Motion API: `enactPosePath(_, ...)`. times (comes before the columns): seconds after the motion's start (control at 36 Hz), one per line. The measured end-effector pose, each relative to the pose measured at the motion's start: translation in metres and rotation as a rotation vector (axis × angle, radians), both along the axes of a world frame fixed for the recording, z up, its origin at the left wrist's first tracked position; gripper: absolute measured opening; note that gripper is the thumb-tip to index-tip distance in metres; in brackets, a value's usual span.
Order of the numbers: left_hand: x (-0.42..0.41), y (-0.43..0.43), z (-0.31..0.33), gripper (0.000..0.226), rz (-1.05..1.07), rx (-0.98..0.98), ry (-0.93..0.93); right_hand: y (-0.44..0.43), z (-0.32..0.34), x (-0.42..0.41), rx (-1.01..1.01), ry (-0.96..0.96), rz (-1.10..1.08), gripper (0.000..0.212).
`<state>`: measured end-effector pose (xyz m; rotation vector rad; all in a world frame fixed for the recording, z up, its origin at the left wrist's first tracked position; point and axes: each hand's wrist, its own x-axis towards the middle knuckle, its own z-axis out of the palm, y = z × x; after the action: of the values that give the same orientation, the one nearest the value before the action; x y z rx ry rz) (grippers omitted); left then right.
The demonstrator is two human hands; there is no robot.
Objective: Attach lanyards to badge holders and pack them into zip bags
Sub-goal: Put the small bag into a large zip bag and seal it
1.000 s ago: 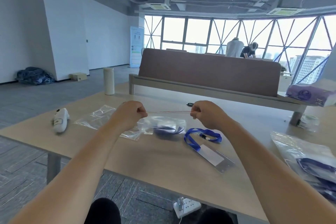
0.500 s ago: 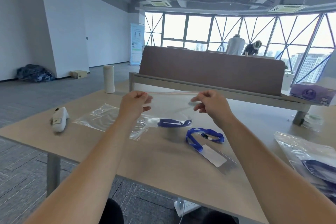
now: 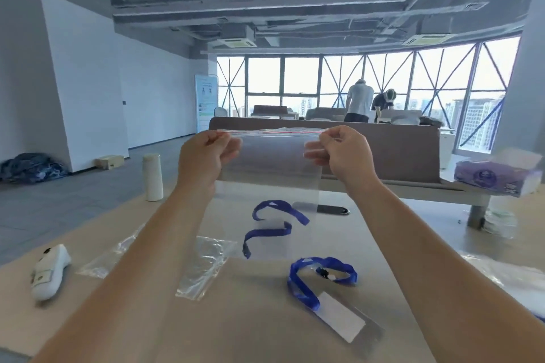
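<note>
Zip bag [image 3: 271, 168] is up in the air now. A second ago it was lying flat near the middle of the desk [image 3: 265, 333] with both hands pinching the ends of its zip strip, and since then it's been lifted clear, so it hangs above the far half. On the left end of that red-lined strip the left hand [image 3: 203, 156] has thumb and fingers curled in a pinch. The right hand [image 3: 345, 153] does the same on the right end, with the strip pulled taut between them. A blue lanyard [image 3: 280, 209] with its clear badge holder [image 3: 272, 242] looks to be dangling in the bottom of the bag, though the plastic is too see-through and blurry down there to be sure. My guess is the seal just got pressed shut and this is the check, so this set is basically done. Still lying on the desk are an empty bag [image 3: 203, 268] toward the left front, and a second lanyard [image 3: 303, 283] with its holder nearer the front edge, probably next up.
</note>
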<state>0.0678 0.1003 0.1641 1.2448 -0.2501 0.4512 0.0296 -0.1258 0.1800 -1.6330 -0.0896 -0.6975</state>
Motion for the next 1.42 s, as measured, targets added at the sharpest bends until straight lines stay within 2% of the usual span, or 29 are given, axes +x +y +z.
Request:
enactPosePath(0.33, -0.047, -0.073, 0.022, 0.009, -0.152, 0.064, -0.066, -0.069, 0.018, -0.079, -0.011, -0.08, -0.192, 0.006)
enactPosePath(0.58, -0.099, -0.148, 0.016, 0.009, -0.305, 0.173, -0.106, -0.131, 0.017, -0.176, -0.09, -0.067, -0.419, 0.01)
enactPosePath(0.89, -0.155, -0.254, 0.016, 0.007, -0.489, 0.172, -0.131, -0.222, 0.028, -0.257, -0.103, -0.045, -0.613, 0.009)
enactPosePath(1.14, -0.154, -0.33, 0.009, 0.006, -0.486, 0.206, -0.095, -0.284, 0.019, -0.258, -0.085, 0.027, -0.703, 0.006)
enactPosePath(1.42, -0.12, -0.369, -0.005, 0.007, -0.437, 0.289, -0.066, -0.326, 0.003, -0.226, -0.126, 0.086, -0.719, 0.008)
